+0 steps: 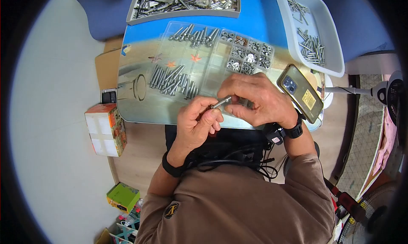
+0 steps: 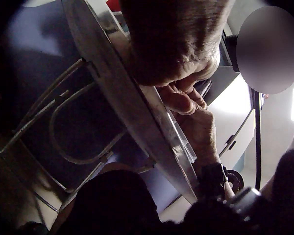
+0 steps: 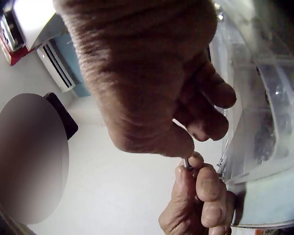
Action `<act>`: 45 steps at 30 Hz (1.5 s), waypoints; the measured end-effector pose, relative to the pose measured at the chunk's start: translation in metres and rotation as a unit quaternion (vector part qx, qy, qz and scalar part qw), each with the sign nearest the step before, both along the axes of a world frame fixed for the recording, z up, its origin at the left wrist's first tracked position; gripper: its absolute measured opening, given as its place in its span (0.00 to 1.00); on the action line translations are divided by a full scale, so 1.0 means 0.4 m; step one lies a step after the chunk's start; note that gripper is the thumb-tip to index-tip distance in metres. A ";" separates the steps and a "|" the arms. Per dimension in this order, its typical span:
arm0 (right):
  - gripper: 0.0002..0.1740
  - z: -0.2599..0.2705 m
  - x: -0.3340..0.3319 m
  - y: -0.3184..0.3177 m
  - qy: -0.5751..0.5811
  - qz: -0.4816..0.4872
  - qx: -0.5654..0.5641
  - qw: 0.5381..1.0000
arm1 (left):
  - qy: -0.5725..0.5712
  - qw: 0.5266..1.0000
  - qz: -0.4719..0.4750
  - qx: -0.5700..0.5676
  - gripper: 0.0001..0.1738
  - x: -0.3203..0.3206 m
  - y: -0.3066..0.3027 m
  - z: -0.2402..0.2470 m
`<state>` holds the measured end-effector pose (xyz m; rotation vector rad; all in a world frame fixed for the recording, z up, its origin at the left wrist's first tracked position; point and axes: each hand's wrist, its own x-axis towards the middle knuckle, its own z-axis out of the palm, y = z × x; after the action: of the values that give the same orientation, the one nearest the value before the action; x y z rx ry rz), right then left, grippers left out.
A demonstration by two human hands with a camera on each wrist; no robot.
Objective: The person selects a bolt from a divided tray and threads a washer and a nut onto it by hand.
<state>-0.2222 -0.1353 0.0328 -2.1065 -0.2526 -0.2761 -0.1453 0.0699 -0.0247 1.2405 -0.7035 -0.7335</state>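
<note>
My left hand [image 1: 198, 120] pinches a silver bolt [image 1: 220, 103] between thumb and fingers, over the table's near edge. Curled round the bolt's far end are the thumb and fingers of my right hand [image 1: 259, 100]. In the right wrist view, a short stretch of shank shows between the right thumb and the left fingertips [image 3: 209, 188]; the rest is hidden. Just beyond the hands lies a clear divided box: several bolts [image 1: 168, 79] lie in its open left part, and nuts and washers [image 1: 250, 57] fill small compartments on the right.
A phone [image 1: 300, 93] lies right of my right hand. At the back right stands a white tub [image 1: 333, 52] with bolts inside. A shallow box [image 1: 182, 18] of mixed hardware sits at the back. Cables [image 1: 238, 163] hang below the table edge [image 1: 144, 119].
</note>
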 end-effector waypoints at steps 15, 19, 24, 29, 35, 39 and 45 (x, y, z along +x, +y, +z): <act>0.10 -0.021 0.004 -0.001 -0.029 0.001 0.001 1.000 | 0.008 1.000 -0.005 0.020 0.14 0.002 0.001 0.009; 0.13 -0.041 0.006 -0.018 -0.048 0.020 -0.031 0.998 | 0.007 1.000 -0.003 0.023 0.15 0.001 0.000 0.011; 0.11 -0.022 0.006 -0.007 -0.039 0.009 -0.014 0.999 | 0.008 1.000 -0.001 0.016 0.15 0.001 0.000 0.010; 0.10 -0.011 0.002 -0.001 -0.019 -0.002 0.004 1.000 | 0.012 1.000 0.001 0.016 0.14 0.000 0.000 0.008; 0.10 -0.035 0.006 -0.018 -0.036 0.023 -0.034 0.999 | 0.002 1.000 0.003 0.011 0.14 0.000 0.000 0.004; 0.11 -0.023 0.006 -0.009 -0.028 0.015 -0.020 0.999 | 0.011 1.000 -0.001 0.004 0.14 0.002 0.000 0.007; 0.12 -0.019 0.004 -0.001 -0.032 0.009 -0.006 0.999 | 0.007 1.000 0.001 0.014 0.14 0.001 -0.001 0.009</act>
<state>-0.2206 -0.1358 0.0254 -2.1094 -0.3112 -0.3324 -0.1449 0.0696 -0.0211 1.2596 -0.6813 -0.7516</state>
